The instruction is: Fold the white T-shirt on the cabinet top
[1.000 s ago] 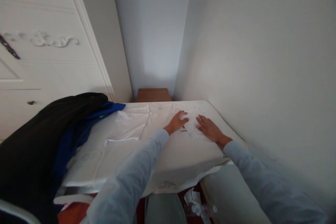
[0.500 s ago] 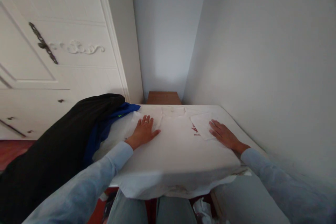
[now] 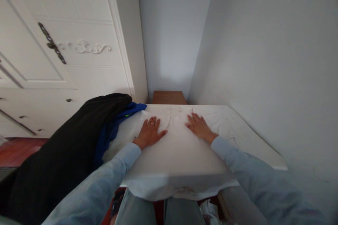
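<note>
A white T-shirt [image 3: 174, 154] lies spread on a white table [image 3: 253, 144], its collar toward the far edge and its hem hanging over the near edge. Flat on the shirt's left shoulder area rests my left hand [image 3: 150, 133], fingers stretched and a ring on one of them. My right hand [image 3: 199, 126] also lies palm down on the shirt, right of the collar, with its fingers slightly spread. It covers the red print on the chest. Neither hand grips anything.
Black clothing [image 3: 66, 147] and blue clothing [image 3: 108, 133] are heaped at the table's left side. A white wardrobe [image 3: 92, 74] stands beyond them. A grey wall [image 3: 264, 59] borders the right side, and a brown wooden box-like piece [image 3: 169, 97] sits behind the table.
My right hand has slid left across the shirt, from its right sleeve to near the collar, over the print. My left hand stays on the same spot. The view has turned slightly left.
</note>
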{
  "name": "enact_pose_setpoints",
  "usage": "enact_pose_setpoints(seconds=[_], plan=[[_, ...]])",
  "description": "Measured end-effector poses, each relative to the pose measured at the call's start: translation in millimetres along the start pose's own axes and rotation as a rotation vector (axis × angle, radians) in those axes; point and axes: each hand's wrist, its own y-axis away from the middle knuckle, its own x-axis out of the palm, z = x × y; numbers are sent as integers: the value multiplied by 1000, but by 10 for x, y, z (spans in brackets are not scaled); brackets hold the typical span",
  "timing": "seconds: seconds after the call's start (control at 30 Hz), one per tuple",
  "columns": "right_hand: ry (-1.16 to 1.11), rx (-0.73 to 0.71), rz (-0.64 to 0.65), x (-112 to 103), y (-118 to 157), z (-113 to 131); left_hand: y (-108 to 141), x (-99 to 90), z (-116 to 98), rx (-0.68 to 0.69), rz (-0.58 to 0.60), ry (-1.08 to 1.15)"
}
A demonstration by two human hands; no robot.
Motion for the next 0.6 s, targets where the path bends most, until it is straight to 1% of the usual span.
enact_pose_setpoints(seconds=[0.1, 0.27, 0.43, 0.6], plan=[[-14, 42, 32, 21, -182, -48, -28, -2, 28, 0, 13, 5], [-8, 57, 53, 12, -339, -213, -199, 11, 86, 0, 9, 27], [10, 79, 83, 4, -526, -260, -407, 21, 125, -9, 18, 29], [17, 74, 92, -7, -697, -294, -551, 24, 161, -20, 17, 37]])
